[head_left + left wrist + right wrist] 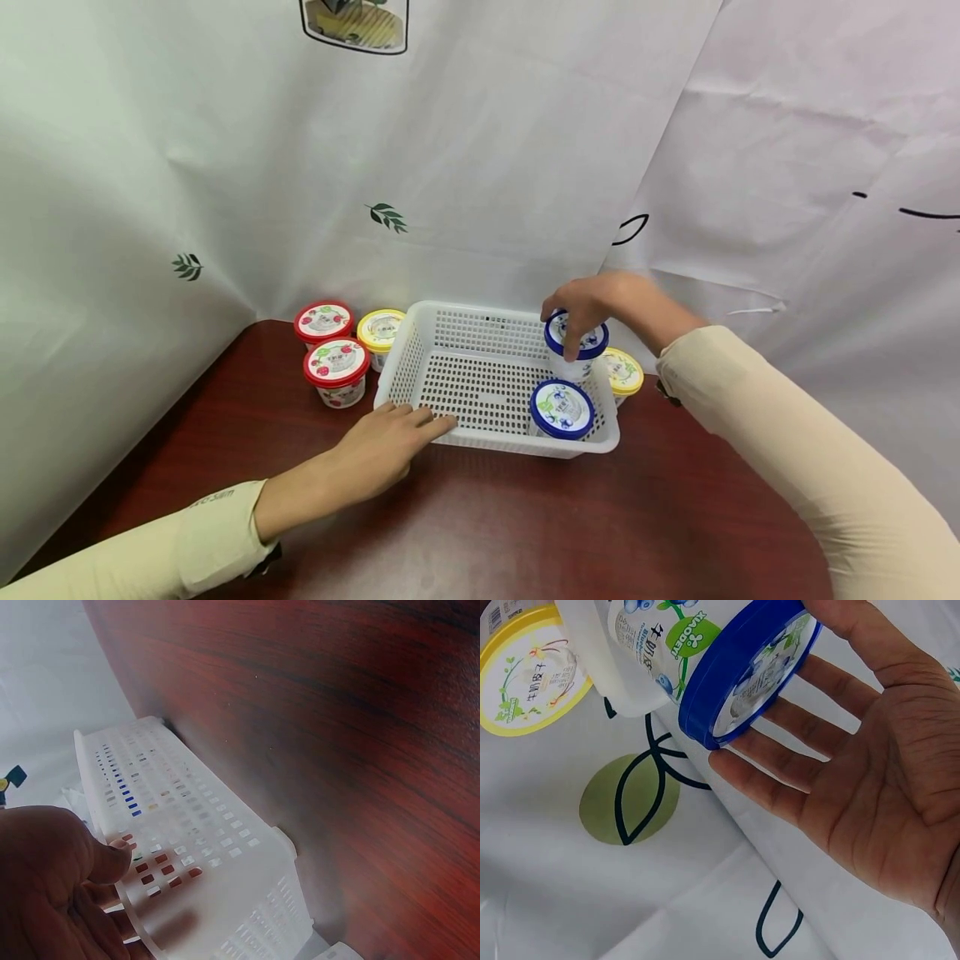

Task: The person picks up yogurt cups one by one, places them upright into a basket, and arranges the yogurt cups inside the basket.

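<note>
My right hand (588,302) holds a blue-lidded yogurt tub (576,343) by its lid, over the right end of a white plastic basket (480,435). In the right wrist view, the fingers (780,754) curl round the edge of the blue lid (727,682). A second blue-lidded tub (562,410) stands inside the basket at its front right corner. My left hand (386,446) grips the basket's near left rim. The left wrist view shows the thumb (109,861) on the outer side of the perforated wall (202,825), with the other fingers partly hidden behind the rim.
Two red-lidded tubs (337,367) and a yellow-lidded tub (381,330) stand left of the basket. Another yellow-lidded tub (622,372) is close to its right end. White printed sheeting (487,167) hangs behind the dark red-brown table (510,517).
</note>
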The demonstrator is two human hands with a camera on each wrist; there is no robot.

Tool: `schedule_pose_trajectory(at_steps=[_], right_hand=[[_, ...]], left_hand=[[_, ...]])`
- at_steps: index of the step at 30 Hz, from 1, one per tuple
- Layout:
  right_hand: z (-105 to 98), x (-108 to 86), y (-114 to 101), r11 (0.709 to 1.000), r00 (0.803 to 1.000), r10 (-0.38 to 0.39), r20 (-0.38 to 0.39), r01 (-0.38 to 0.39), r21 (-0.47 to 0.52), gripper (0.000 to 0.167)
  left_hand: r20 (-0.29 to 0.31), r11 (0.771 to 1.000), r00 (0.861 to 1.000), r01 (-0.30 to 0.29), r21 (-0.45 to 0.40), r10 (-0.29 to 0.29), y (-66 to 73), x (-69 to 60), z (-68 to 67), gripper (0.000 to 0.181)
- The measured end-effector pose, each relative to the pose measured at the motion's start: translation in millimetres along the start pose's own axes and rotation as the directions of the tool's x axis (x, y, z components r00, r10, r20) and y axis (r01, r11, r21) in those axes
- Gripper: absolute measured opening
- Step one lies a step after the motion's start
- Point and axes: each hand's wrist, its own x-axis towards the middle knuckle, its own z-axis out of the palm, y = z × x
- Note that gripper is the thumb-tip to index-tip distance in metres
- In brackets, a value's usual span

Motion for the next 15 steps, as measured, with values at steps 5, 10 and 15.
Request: schedule_pose_trajectory(at_steps=[5, 10, 15], right_hand=[[2, 5.0, -1, 1.000, 1.000, -0.007, 0.007, 0.007, -0.025, 0.085], [4, 8.9, -1, 1.000, 1.000, -0.007, 0.002, 0.007, -0.027, 0.086], [8, 13.4, 0, 1.000, 1.000, 0.003, 0.004, -0.003, -0.007, 0.083]], left_hand=[[-0.001, 1.000, 1.000, 0.001, 0.002, -0.001, 0.5, -0.3, -0.1, 0.066], [0.003, 1.000, 1.000, 0.006, -0.001, -0.006, 0.7, -0.3, 0.0, 0.065], [0.007, 1.000, 1.000, 0.009, -0.008, -0.009, 0.3, -0.3, 0.3, 0.064]])
